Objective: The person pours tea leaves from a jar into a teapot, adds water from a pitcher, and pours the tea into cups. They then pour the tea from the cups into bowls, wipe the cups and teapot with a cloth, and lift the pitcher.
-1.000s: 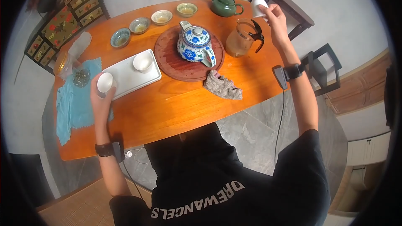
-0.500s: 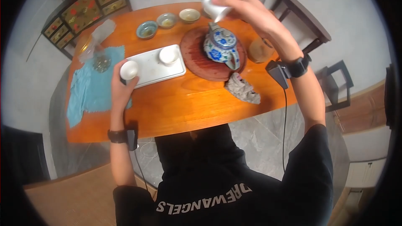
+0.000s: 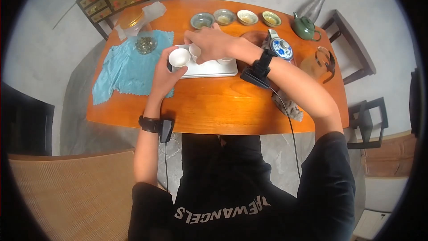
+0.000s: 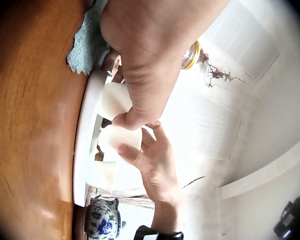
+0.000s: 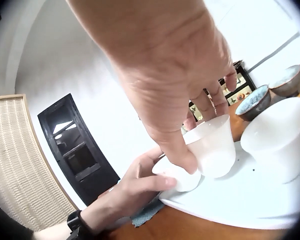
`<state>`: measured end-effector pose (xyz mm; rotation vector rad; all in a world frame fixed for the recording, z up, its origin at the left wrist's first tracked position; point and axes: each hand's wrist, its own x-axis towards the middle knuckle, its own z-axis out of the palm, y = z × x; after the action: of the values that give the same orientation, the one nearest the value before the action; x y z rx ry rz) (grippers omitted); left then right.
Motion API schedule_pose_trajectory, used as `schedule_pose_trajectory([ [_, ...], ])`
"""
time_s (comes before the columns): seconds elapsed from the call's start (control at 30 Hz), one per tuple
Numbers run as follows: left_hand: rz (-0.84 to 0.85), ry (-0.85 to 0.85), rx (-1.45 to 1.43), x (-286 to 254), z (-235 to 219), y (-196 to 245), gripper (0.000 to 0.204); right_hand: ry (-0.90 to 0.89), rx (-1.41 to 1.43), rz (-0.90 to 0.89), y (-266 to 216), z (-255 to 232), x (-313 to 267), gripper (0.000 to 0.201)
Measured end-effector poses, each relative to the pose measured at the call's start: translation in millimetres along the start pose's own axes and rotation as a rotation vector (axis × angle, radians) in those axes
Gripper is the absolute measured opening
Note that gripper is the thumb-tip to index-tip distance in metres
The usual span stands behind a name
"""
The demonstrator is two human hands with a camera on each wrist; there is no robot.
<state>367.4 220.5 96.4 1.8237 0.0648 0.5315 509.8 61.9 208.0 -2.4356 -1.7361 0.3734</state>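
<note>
At the left end of the white tray, my left hand grips a small white cup, thumb on one side and fingers on the other. My right hand reaches across and holds a second white cup between thumb and fingers, close beside the first and over the tray. A third white cup stands on the tray to the right, partly hidden by the right hand in the head view. Behind my right forearm, the blue-and-white teapot sits on a round reddish board.
Several small bowls line the far edge, with a green teapot at far right. A glass pitcher and a crumpled cloth lie near my right arm. A blue cloth and a gold-lidded jar are at left.
My right hand has brought its cup from above the pitcher, past the teapot, left and down to the tray beside the left hand. The left hand keeps holding its cup; the head view has shifted.
</note>
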Motion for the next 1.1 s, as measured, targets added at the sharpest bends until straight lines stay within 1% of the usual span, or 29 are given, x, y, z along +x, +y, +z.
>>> schedule_pose_trajectory([
  [0.07,0.031,-0.029,-0.013,-0.2,-0.5,0.3,0.060,-0.015,-0.010,-0.004,2.0,6.6,1.4,0.060],
  [0.23,0.016,-0.028,-0.002,-0.2,0.2,0.6,0.063,0.016,-0.031,0.024,6.5,16.4,0.4,0.060],
  [0.3,-0.002,-0.026,0.015,0.3,-1.2,-0.9,0.065,0.023,-0.024,0.026,6.3,16.5,-1.5,0.060],
  [0.37,0.038,-0.022,0.049,0.7,-0.6,-0.5,0.068,0.029,-0.018,0.031,6.2,16.3,-3.0,0.061],
  [0.5,0.024,-0.040,0.043,-1.0,0.6,2.8,0.071,0.034,-0.029,0.015,6.6,16.6,-7.5,0.064],
  [0.6,0.065,-0.039,0.093,0.3,0.6,2.6,0.075,0.052,-0.032,0.013,8.9,18.5,-8.1,0.066],
  [0.67,0.078,-0.001,0.144,-1.3,-0.8,5.3,0.075,0.061,-0.021,0.019,9.0,18.0,-8.7,0.068],
  [0.73,0.068,0.002,0.150,-1.7,-2.3,7.3,0.074,-0.002,0.034,0.051,7.9,13.9,-10.7,0.069],
  [0.77,0.058,0.008,0.154,-2.1,-3.2,6.7,0.073,-0.002,0.038,0.053,10.5,16.5,-10.8,0.069],
  [0.83,0.073,0.000,0.121,-1.0,-4.6,1.2,0.071,0.081,-0.032,-0.027,16.1,21.2,-10.4,0.071],
  [0.87,0.091,-0.003,0.086,-0.3,-4.9,-1.2,0.069,0.081,-0.027,-0.025,19.0,16.8,-11.2,0.071],
  [0.9,0.087,-0.007,0.088,0.4,-5.3,-1.7,0.069,0.093,0.020,-0.029,21.9,5.5,-13.4,0.070],
  [0.93,0.084,-0.006,0.029,0.9,-5.9,-2.5,0.068,0.104,0.066,-0.035,25.5,-6.9,-16.0,0.070],
  [0.97,0.081,-0.004,-0.030,1.1,-6.4,-3.1,0.067,0.176,0.061,-0.023,31.4,-20.5,-22.1,0.069],
  [1.0,0.077,-0.002,-0.030,0.7,-6.2,-2.1,0.067,0.247,0.054,-0.011,40.3,-35.8,-30.8,0.068],
  [1.07,0.191,0.080,0.052,0.9,-5.8,5.7,0.060,0.348,0.140,0.042,70.3,-70.1,-47.3,0.065],
  [1.1,0.195,0.080,0.052,0.7,-7.5,10.3,0.060,0.358,0.097,0.085,95.0,-80.5,-56.1,0.063],
])
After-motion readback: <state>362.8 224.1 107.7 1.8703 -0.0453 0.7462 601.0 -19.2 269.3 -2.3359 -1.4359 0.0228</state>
